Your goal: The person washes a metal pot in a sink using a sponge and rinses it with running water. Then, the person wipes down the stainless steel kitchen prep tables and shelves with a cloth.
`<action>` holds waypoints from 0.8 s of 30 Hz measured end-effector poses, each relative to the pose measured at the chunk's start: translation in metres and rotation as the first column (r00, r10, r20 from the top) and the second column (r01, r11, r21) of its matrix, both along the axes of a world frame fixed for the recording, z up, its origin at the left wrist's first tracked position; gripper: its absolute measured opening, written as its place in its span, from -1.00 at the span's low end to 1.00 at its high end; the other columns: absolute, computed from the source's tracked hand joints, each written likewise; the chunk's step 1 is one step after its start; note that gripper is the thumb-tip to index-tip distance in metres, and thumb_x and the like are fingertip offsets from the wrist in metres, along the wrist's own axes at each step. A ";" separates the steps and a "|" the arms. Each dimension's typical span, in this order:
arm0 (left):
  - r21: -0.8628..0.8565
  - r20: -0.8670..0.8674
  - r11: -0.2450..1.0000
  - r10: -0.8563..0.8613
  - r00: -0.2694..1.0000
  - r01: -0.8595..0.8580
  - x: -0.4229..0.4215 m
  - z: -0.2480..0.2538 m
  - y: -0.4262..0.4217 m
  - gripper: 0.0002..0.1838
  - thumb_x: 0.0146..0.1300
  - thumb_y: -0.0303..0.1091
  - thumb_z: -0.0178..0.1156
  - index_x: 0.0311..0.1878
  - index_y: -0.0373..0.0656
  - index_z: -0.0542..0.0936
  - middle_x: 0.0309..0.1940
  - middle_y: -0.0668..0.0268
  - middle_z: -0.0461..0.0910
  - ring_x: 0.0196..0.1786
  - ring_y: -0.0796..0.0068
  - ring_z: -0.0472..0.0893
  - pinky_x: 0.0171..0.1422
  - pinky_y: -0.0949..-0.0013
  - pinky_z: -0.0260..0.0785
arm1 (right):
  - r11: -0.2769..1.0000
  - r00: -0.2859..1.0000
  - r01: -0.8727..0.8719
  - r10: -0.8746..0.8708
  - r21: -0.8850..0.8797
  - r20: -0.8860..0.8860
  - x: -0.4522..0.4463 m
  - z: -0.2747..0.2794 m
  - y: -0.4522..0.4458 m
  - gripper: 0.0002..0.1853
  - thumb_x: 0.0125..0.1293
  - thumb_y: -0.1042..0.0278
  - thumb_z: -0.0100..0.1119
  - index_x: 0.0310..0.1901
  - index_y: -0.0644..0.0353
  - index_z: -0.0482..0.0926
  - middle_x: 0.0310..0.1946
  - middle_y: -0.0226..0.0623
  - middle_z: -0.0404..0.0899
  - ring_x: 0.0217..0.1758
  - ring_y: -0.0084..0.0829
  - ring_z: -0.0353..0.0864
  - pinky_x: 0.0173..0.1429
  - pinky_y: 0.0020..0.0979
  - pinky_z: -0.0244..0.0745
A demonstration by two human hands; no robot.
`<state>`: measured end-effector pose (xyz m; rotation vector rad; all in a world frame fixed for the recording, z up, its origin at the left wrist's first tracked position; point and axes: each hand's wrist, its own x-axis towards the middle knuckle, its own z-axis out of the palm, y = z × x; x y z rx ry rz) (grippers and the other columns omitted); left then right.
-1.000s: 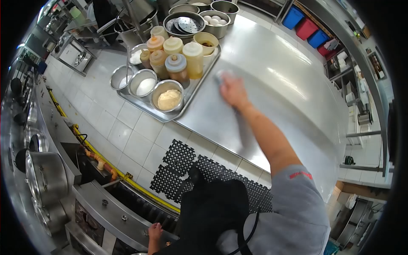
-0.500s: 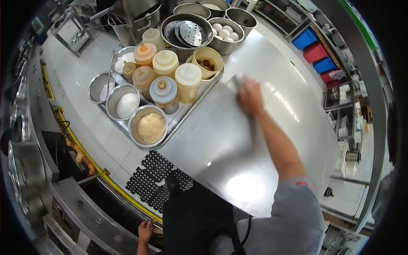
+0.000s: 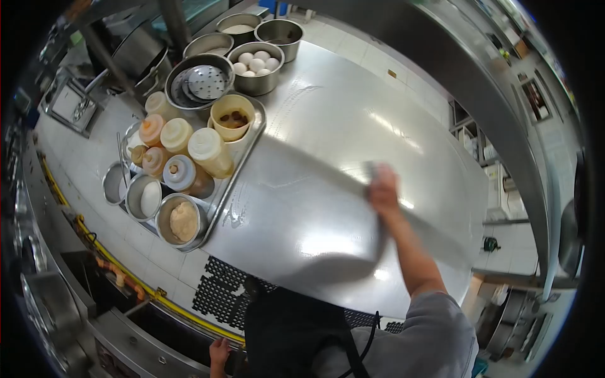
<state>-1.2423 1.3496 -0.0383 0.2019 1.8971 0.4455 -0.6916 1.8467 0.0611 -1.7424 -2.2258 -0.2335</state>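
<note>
My right hand (image 3: 383, 190) is over the middle of the steel table (image 3: 302, 189), arm stretched forward. Motion smears its fingers, which look closed around something small and grey at their tips, too blurred to name. Wet streaks mark the steel in places. Low at the bottom edge, my left hand (image 3: 219, 350) hangs beside the black apron (image 3: 283, 334), away from the table. Its fingers are loosely apart and nothing shows in them.
A metal tray (image 3: 236, 173) on the left carries squeeze bottles (image 3: 210, 151), a cream tub (image 3: 232, 118) and a bowl of tan paste (image 3: 183, 222). Behind stand a pot of eggs (image 3: 256, 64) and a pan with perforated discs (image 3: 207, 82). A steel beam (image 3: 466, 69) crosses the right side.
My right hand has moved from near the tray's far corner back toward me and rightward across the table. The view has turned, shifting the tray left. My left hand stays low.
</note>
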 end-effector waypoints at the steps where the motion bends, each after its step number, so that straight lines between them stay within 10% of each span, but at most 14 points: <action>1: -0.031 -0.027 0.999 -0.032 0.999 0.031 -0.016 0.003 -0.003 -0.67 0.38 -0.23 0.16 -0.06 -0.38 0.57 -0.40 0.23 0.64 -0.51 0.53 0.60 -0.50 0.48 0.42 | 0.966 0.926 0.053 -0.142 0.253 0.350 0.075 -0.027 -0.014 -0.49 0.23 0.30 0.06 0.24 0.23 0.44 0.18 0.03 0.47 0.30 -0.03 0.39 0.30 0.13 0.24; 2: -0.023 -0.039 0.998 -0.066 0.997 0.066 -0.031 0.004 -0.009 -0.67 0.38 -0.23 0.16 -0.06 -0.38 0.57 -0.40 0.23 0.64 -0.51 0.53 0.60 -0.50 0.48 0.42 | 0.915 0.867 0.269 -0.366 0.301 0.338 0.142 -0.043 -0.039 -0.55 0.26 0.25 0.05 0.13 0.30 0.51 0.18 0.04 0.47 0.28 -0.04 0.42 0.29 0.07 0.29; 3: -0.057 -0.069 0.998 -0.014 0.998 0.011 -0.042 0.001 -0.017 -0.68 0.39 -0.22 0.15 -0.06 -0.35 0.57 -0.41 0.24 0.63 -0.52 0.52 0.60 -0.53 0.47 0.40 | 0.718 0.735 0.678 -0.668 0.157 -0.119 0.167 -0.028 -0.069 -0.58 0.26 0.19 0.05 0.03 0.33 0.58 0.18 0.02 0.48 0.27 -0.05 0.44 0.29 -0.02 0.33; 7: -0.086 -0.082 0.996 0.028 0.996 -0.035 -0.094 -0.033 -0.070 -0.69 0.37 -0.21 0.15 -0.16 -0.34 0.60 -0.44 0.23 0.65 -0.45 0.45 0.63 -0.44 0.39 0.46 | 0.499 0.478 0.848 -0.865 0.178 0.150 0.197 -0.058 -0.140 -0.51 0.28 0.11 0.03 0.13 0.27 0.53 0.18 -0.06 0.49 0.24 -0.06 0.46 0.28 -0.06 0.35; 8: -0.066 -0.212 0.948 -0.317 0.924 0.310 -0.116 -0.047 -0.087 -0.66 0.33 -0.19 0.20 -0.21 -0.37 0.63 -0.44 0.16 0.68 -0.41 0.40 0.64 -0.31 0.30 0.49 | 0.536 0.510 0.838 -0.836 0.103 0.200 0.163 -0.050 -0.125 -0.54 0.28 0.12 0.02 0.12 0.23 0.53 0.18 -0.07 0.49 0.27 -0.05 0.43 0.30 -0.03 0.32; 12: -0.172 -0.232 0.915 -0.398 0.888 0.365 -0.085 0.039 -0.040 -0.63 0.30 -0.17 0.22 -0.25 -0.40 0.65 -0.45 0.12 0.70 -0.39 0.39 0.65 -0.21 0.27 0.50 | 0.887 0.889 0.458 -0.457 0.056 -0.022 -0.052 -0.020 -0.058 -0.54 0.25 0.21 0.00 0.13 0.25 0.51 0.15 -0.05 0.51 0.25 -0.04 0.41 0.35 0.05 0.24; 14: -0.156 -0.199 0.930 -0.360 0.911 0.334 -0.100 0.032 -0.030 -0.68 0.41 -0.18 0.12 -0.07 -0.29 0.57 -0.41 0.27 0.62 -0.53 0.51 0.59 -0.58 0.45 0.37 | 0.972 0.905 0.231 -0.199 0.040 -0.376 -0.159 -0.017 -0.072 -0.50 0.22 0.30 0.06 0.23 0.15 0.46 0.20 -0.06 0.47 0.30 0.04 0.36 0.43 0.11 0.12; 17: -0.070 -0.287 0.936 -0.351 0.891 0.346 -0.100 0.037 -0.010 -0.70 0.42 -0.18 0.08 -0.12 -0.28 0.57 -0.41 0.27 0.61 -0.52 0.51 0.59 -0.58 0.45 0.36 | 0.961 0.871 -0.273 0.230 -0.038 -0.434 -0.258 -0.006 -0.130 -0.51 0.23 0.22 0.14 0.22 0.03 0.48 0.25 -0.22 0.44 0.38 0.09 0.26 0.48 0.13 0.06; 24: 0.222 -0.147 0.854 -0.447 0.882 0.470 -0.049 0.015 -0.007 -0.70 0.41 -0.20 0.09 -0.07 -0.27 0.55 -0.40 0.27 0.61 -0.50 0.49 0.58 -0.56 0.47 0.35 | 0.990 0.886 -0.124 0.082 -0.062 -0.456 -0.075 0.020 -0.308 -0.51 0.12 0.38 0.19 0.16 0.03 0.48 0.23 -0.25 0.44 0.34 0.00 0.31 0.40 0.04 0.18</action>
